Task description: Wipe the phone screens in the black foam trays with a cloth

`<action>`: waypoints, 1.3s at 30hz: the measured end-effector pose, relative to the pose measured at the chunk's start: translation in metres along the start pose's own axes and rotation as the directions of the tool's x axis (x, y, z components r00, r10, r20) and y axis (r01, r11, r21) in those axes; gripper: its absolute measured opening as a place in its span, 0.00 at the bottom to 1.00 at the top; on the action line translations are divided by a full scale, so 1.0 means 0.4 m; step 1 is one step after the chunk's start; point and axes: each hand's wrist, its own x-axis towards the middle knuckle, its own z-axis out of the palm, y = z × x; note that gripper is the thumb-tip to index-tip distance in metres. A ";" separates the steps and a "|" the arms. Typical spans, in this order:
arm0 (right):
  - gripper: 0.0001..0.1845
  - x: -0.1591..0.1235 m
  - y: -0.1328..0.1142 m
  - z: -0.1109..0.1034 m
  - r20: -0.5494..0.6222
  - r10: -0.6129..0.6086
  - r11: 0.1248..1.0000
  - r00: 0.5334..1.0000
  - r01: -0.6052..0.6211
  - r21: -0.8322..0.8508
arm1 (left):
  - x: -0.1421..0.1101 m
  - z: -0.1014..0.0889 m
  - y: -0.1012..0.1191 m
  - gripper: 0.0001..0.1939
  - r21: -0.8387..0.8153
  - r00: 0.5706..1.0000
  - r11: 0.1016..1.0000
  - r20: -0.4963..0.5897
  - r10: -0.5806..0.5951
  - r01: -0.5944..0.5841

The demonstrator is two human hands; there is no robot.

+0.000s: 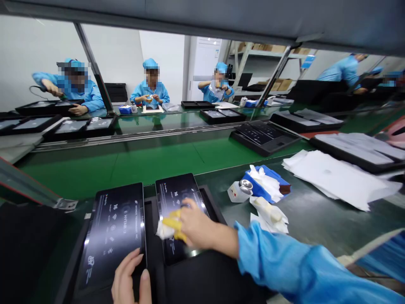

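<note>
Two dark tablets lie side by side in a black tray [215, 211] close in front of me. Their screens show white text and icons. My right hand [198, 226] is shut on a white wipe with yellow strips [169, 226], pressing it against the right tablet [175, 194], and hides the tablet's lower part. My left hand [131, 278] lies at the lower right of the left tablet [112, 236], with its fingertips resting on the glass. The bottom of that hand is cut off by the frame.
To the right stand a small white container with a metal top [239, 191], a blue pad with white wipes [264, 183], crumpled wipes [268, 215] and a stack of white sheets [335, 179]. Beyond a green belt [126, 164], several co-workers in blue work at trays.
</note>
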 end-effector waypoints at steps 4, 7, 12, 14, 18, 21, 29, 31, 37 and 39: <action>0.26 0.072 0.021 0.002 -0.059 0.051 0.989 0.997 -0.058 -0.139 | 0.006 -0.016 0.018 0.14 -0.048 0.994 0.994 0.054 -0.094 0.096; 0.24 0.013 -0.018 0.015 0.014 -0.140 0.978 0.990 0.141 -0.153 | 0.008 -0.017 0.024 0.13 -0.080 0.990 0.990 0.081 -0.113 0.120; 0.26 -0.009 -0.032 0.004 0.044 -0.190 0.972 0.981 0.195 -0.132 | 0.009 -0.018 0.031 0.12 -0.087 0.988 0.989 0.112 -0.110 0.120; 0.27 0.024 -0.019 -0.004 0.043 -0.107 0.982 0.993 0.113 -0.152 | 0.007 -0.024 0.019 0.13 -0.078 0.983 0.986 0.126 -0.135 0.146; 0.26 0.016 -0.027 0.006 0.034 -0.146 0.982 0.989 0.149 -0.116 | -0.002 -0.038 -0.047 0.16 -0.018 0.965 0.985 0.201 -0.166 0.173; 0.27 -0.028 -0.034 0.015 0.053 -0.249 0.966 0.967 0.252 -0.052 | -0.005 -0.042 -0.082 0.18 -0.007 0.949 0.978 0.245 -0.200 0.208; 0.25 0.079 0.053 -0.023 -0.110 0.155 0.971 0.982 -0.171 -0.164 | 0.014 -0.055 -0.038 0.22 0.020 0.923 0.951 0.234 -0.305 0.309; 0.26 0.045 0.024 0.000 -0.104 0.083 0.984 0.991 -0.099 -0.150 | 0.015 -0.058 -0.036 0.22 0.014 0.922 0.951 0.241 -0.303 0.309; 0.26 -0.137 -0.019 0.037 -0.039 -0.181 0.982 0.983 0.179 -0.052 | 0.006 -0.041 0.004 0.19 0.004 0.922 0.949 0.236 -0.308 0.316; 0.26 -0.133 0.039 0.008 -0.108 -0.010 0.999 0.994 0.004 -0.050 | -0.003 -0.023 0.018 0.15 0.045 0.941 0.974 0.253 -0.225 0.221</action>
